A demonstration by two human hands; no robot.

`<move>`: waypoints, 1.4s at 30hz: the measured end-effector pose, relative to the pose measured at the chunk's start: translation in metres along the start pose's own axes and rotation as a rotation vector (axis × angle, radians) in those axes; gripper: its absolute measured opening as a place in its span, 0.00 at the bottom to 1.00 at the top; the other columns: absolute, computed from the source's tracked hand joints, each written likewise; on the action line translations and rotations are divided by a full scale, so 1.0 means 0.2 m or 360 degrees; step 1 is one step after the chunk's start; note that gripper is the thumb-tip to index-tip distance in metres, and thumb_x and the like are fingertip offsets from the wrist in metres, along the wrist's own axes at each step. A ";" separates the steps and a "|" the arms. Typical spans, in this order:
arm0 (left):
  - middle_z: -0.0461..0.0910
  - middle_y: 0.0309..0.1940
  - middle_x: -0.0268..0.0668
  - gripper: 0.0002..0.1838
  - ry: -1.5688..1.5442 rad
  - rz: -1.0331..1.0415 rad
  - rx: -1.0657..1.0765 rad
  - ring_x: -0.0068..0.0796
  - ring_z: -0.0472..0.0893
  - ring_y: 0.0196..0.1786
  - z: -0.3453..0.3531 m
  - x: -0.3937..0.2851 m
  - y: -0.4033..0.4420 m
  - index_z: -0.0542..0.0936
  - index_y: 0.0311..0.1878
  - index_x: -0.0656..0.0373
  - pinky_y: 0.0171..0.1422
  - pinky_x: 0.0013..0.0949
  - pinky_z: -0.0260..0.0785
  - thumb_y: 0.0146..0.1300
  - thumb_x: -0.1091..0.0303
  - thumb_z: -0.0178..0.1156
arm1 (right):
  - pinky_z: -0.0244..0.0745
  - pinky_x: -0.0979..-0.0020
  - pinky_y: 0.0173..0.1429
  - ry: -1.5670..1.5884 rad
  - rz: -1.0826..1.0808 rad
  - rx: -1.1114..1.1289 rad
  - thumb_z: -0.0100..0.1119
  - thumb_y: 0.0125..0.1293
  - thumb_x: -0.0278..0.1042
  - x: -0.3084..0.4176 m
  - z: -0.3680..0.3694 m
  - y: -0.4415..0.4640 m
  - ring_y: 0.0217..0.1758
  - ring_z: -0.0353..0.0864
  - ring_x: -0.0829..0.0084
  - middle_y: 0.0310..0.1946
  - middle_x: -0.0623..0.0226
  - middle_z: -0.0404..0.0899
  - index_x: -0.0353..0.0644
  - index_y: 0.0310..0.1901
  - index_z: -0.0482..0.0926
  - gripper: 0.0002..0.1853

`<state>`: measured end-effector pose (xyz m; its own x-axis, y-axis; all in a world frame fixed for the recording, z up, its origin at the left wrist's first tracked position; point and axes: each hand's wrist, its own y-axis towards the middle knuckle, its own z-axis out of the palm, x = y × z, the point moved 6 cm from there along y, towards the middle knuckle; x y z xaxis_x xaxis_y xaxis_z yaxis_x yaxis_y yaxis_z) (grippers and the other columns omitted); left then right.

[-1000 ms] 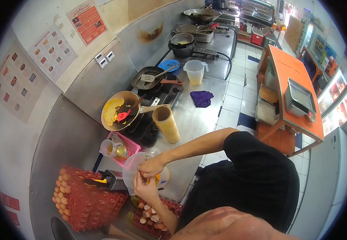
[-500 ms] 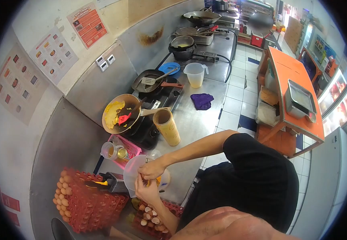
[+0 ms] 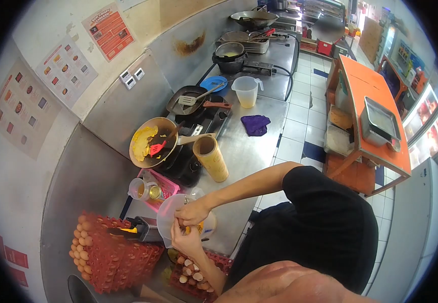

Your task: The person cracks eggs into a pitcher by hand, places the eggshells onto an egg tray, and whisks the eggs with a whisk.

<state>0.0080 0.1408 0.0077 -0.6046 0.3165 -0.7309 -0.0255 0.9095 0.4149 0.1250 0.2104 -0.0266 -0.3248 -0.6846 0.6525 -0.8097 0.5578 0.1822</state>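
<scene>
While our right hand (image 3: 192, 211) and left hand (image 3: 186, 241) are together over the translucent jug (image 3: 166, 212), the fingers of both clasp what looks like a brown egg (image 3: 180, 222) — mostly hidden, so we cannot tell whether it is split; yellow shows inside the jug; broken eggshells (image 3: 191, 275) lie near our left hand — stacked red trays (image 3: 123, 260) stand farther off, with whole eggs (image 3: 80, 247).

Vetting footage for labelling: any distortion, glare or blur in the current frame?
All in head view: fisheye curve, black corners; glare on the steel counter below the purple cloth; washed-out light at right-side glass doors; smooth grey blur near the far display case; right hand and left hand legible.
</scene>
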 end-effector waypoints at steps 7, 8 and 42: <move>0.91 0.58 0.54 0.26 0.0098 0.0077 0.0125 0.58 0.91 0.56 -0.07 -0.09 0.04 0.90 0.62 0.67 0.62 0.50 0.85 0.63 0.64 0.79 | 0.77 0.46 0.66 -0.0210 -0.0403 0.0002 0.63 0.75 0.37 0.14 -0.13 -0.06 0.56 0.81 0.41 0.49 0.45 0.81 0.31 0.52 0.82 0.15; 0.90 0.59 0.53 0.26 0.0091 0.0168 0.0110 0.57 0.91 0.57 -0.07 -0.07 0.05 0.90 0.63 0.64 0.64 0.49 0.84 0.63 0.64 0.79 | 0.77 0.47 0.66 -0.0190 -0.0169 -0.0229 0.64 0.73 0.36 0.05 -0.12 -0.06 0.57 0.82 0.42 0.50 0.45 0.82 0.31 0.52 0.82 0.16; 0.93 0.62 0.43 0.22 -0.0242 -0.0260 -0.0026 0.37 0.91 0.63 -0.54 -0.06 -0.09 0.87 0.68 0.59 0.71 0.41 0.80 0.74 0.64 0.75 | 0.78 0.66 0.74 0.1387 0.0458 0.0069 0.71 0.79 0.36 0.37 -0.11 0.06 0.66 0.85 0.73 0.63 0.65 0.86 0.40 0.76 0.77 0.28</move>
<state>-0.0699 0.0914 0.0682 -0.4645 0.2032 -0.8620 -0.1268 0.9480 0.2918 0.1017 0.1760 0.0400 -0.0475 0.0837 0.9954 -0.7781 0.6218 -0.0894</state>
